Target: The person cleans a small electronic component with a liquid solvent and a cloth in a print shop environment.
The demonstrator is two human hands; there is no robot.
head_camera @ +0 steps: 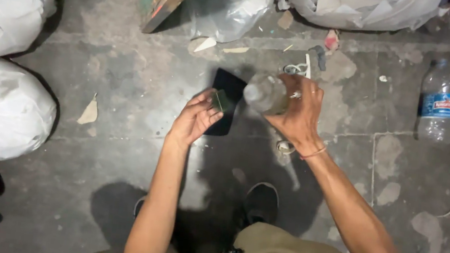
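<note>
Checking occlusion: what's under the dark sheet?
Bare concrete floor shows around the dark sheet. Beneath it is hidden. Left hand and right hand's bottle overlap its edges.

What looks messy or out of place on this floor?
Plenty: the concrete floor is patchy and strewn with torn paper scraps, and a capped water bottle lies on it at the right. The right hand holds a clear bottle tipped sideways; the left hand pinches a small dark piece.
</note>
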